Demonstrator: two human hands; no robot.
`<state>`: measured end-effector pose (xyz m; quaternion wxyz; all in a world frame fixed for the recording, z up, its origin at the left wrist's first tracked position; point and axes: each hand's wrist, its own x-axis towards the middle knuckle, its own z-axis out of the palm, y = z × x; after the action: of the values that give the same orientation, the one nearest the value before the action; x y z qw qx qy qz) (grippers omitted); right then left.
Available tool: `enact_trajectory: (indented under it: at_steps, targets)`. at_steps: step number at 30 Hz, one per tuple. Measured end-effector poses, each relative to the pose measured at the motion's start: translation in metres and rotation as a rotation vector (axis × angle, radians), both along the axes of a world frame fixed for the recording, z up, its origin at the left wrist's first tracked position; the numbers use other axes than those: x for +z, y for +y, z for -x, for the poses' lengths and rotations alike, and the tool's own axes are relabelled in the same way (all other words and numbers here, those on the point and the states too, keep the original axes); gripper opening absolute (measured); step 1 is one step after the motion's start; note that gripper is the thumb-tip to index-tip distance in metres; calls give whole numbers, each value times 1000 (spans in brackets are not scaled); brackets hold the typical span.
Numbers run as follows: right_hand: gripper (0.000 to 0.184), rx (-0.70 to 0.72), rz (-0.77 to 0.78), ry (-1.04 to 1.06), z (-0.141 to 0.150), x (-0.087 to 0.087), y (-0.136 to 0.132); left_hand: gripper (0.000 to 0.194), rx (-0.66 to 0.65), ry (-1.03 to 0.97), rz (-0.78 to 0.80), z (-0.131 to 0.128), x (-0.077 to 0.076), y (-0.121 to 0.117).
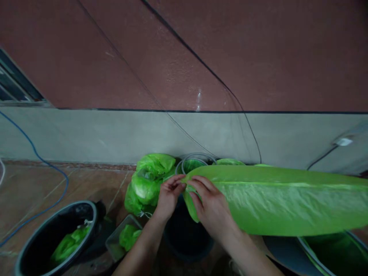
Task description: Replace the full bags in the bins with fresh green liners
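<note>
A long, glossy green leaf (287, 200) with a pale midrib stretches from my hands across the right side of the view. My right hand (209, 203) grips its narrow end, with part of the blade curling down below my fingers. My left hand (169, 195) pinches the tip of the same leaf, its fingertips meeting those of my right hand. Just left of my left hand, a heap of bright green leaves bundled with white string (146, 184) rests on the floor. A dark round bucket (185, 239) stands below my hands.
A black basin holding green leaves (54, 237) sits at lower left, beside a small clear tray of leaves (113, 241). Another dark basin (330, 249) lies at lower right. A round container (184, 163) stands against the wall. A blue cable (37, 168) crosses the tiled floor.
</note>
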<state>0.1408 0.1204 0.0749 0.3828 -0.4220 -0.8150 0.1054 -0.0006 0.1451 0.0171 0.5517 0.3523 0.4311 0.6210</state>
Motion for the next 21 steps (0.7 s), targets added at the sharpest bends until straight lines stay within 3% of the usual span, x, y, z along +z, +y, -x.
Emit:
enact_trajectory:
  at_steps: [3, 8, 14, 17, 21]
  targets:
    - [30, -103, -11, -120, -7, -14, 11, 26, -40, 44, -33, -8, -2, -1]
    - [23, -162, -3, -257, -16, -17, 15, 21, -102, 85, -101, -15, -7, -2]
    - [21, -149, -18, -276, -17, -20, 18, 28, -124, 72, -115, -25, -8, -8]
    - [20, -88, -14, -235, -18, -16, 18, 36, -214, 31, -132, -28, -5, -10]
    - [17, -26, 44, -118, -24, -8, 17, 30, -346, -70, -145, -30, -3, -10]
